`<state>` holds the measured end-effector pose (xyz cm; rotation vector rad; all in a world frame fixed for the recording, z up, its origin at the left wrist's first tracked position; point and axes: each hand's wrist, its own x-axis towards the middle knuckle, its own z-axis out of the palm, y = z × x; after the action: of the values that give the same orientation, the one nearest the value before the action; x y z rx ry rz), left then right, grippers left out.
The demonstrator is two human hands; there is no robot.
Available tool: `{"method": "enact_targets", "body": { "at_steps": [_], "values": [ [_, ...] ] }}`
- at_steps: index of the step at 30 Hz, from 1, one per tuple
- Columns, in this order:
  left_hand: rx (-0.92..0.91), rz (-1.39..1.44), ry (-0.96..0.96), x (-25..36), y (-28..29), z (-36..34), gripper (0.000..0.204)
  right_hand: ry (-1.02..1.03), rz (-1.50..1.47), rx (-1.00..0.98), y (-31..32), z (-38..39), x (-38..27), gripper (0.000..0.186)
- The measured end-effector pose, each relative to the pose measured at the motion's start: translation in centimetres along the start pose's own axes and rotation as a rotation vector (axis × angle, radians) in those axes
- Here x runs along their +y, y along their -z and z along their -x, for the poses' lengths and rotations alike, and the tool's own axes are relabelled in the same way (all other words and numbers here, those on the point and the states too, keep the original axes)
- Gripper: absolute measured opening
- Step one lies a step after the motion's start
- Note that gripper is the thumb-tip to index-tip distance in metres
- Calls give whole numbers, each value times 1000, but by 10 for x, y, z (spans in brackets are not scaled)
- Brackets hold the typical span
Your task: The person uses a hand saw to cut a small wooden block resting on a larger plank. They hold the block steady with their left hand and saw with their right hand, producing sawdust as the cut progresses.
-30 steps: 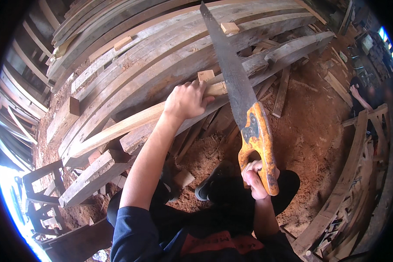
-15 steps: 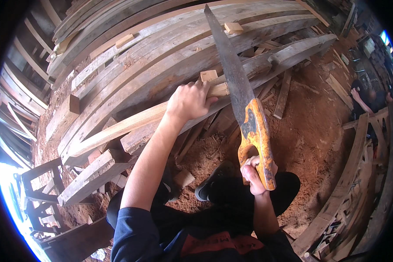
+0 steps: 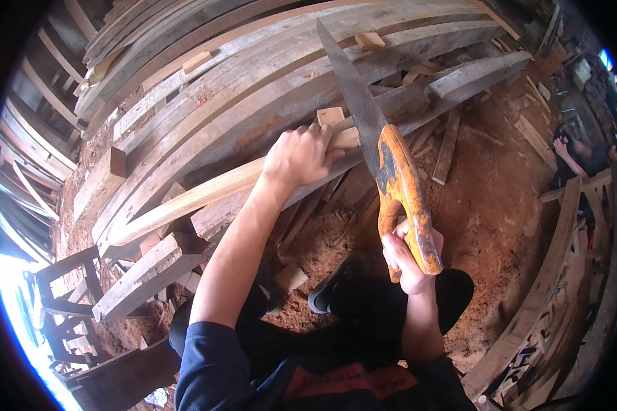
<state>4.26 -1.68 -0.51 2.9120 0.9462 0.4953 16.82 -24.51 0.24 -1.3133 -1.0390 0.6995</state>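
My right hand (image 3: 415,257) is wrapped round the yellow, rust-stained handle of a handsaw (image 3: 403,181). Its long grey blade points away and to the left, passing right beside the end of a pale wooden strip (image 3: 206,198). Whether the teeth touch the wood I cannot tell. My left hand (image 3: 298,157) grips that strip close to its right end, fingers over the top and thumb on the near side. A small wood block (image 3: 331,116) sits just beyond the left fingers. The strip slants toward the lower left across weathered timbers.
Long weathered beams (image 3: 253,103) are stacked ahead, with small wood blocks (image 3: 370,41) on them. A thick timber end (image 3: 158,260) juts out at left. Reddish sawdust (image 3: 487,205) covers the ground. More planks (image 3: 528,322) lie at right, where another person (image 3: 576,154) is partly visible.
My right hand has pushed the saw forward, its handle now farther from me and the blade tip lower in the picture. My left hand keeps its hold on the strip.
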Motion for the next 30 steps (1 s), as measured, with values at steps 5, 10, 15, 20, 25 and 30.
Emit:
{"method": "enact_targets", "body": {
  "at_steps": [5, 10, 15, 20, 25, 30],
  "values": [
    [11, -32, 15, 1, -3, 0, 45, -31, 54, 11, -10, 12, 3, 21],
    [-28, 8, -3, 0, -6, 5, 48, -58, 79, 57, -1, 49, -5, 16],
    [-62, 15, 4, -4, -2, -3, 48, -140, -64, 75, 0, 19, -32, 21],
    [-112, -39, 13, 0, -5, 2, 49, -23, 24, 15, -17, 13, -18, 20],
    [-68, -71, -5, 1, 0, -2, 51, 6, 130, 57, -5, 44, -4, 19],
    [-42, -40, -51, -2, -6, -3, 49, -10, 9, 60, -4, 31, 0, 20]
  ]
}}
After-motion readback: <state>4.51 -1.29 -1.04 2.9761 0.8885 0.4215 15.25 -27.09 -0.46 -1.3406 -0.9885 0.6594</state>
